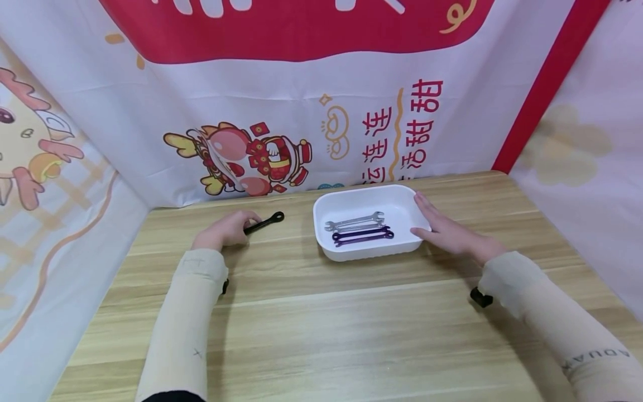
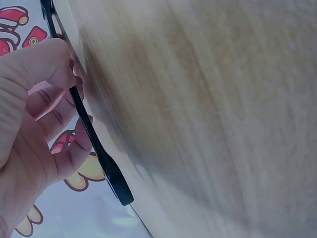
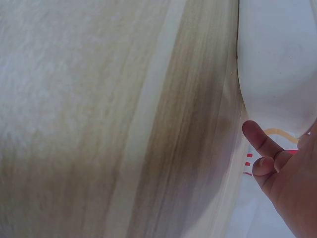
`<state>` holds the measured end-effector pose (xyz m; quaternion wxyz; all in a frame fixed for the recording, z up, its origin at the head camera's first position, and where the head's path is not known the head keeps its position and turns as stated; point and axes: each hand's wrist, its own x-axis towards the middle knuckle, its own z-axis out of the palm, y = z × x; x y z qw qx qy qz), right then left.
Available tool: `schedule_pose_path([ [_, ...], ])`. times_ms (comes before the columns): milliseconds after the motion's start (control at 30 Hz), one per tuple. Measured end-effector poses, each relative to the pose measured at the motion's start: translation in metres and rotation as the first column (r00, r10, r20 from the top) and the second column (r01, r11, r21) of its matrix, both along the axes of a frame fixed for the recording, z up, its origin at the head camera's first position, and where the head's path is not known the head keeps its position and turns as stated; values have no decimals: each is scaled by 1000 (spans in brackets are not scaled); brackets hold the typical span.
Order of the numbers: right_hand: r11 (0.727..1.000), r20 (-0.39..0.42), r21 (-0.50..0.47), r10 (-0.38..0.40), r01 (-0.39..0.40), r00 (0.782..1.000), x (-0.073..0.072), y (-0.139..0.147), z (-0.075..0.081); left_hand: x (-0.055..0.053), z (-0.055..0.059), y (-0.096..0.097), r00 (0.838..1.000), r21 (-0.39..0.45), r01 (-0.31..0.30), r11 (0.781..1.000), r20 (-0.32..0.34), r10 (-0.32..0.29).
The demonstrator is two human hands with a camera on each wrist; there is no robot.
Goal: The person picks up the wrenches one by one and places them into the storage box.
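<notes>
At the left, my left hand pinches a black wrench close above the table; its ring end points right. In the left wrist view, the wrench's dark shaft passes between thumb and fingers, with both ends sticking out. A white plastic tray stands near the back of the table. My right hand holds its right end, thumb over the rim and fingers spread along the outside. Inside lie two silver wrenches and two purple wrenches, side by side.
The wood-grain table spreads in front of both arms. A printed white cloth hangs right behind the tray, with more cloth at both sides. Each wrist carries a small black device.
</notes>
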<state>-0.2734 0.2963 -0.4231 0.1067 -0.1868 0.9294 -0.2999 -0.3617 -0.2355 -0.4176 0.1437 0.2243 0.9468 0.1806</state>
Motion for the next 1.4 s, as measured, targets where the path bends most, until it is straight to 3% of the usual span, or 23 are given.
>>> schedule_pose_path([
  [467,1000,-22,-1,18,-18,1000,0,-1,-3,6,3,-1,1000,4,-6,1000,23,6],
  [700,1000,-3,3,10,-10,1000,-1,-1,-1,11,13,0,996,23,-53,998,68,51],
  [1067,1000,3,2,1,-1,1000,-1,-2,3,12,25,3,994,20,-57,998,90,55],
  [1400,1000,-12,-5,25,-25,1000,-1,0,3,15,32,11,999,5,33,999,11,-33],
])
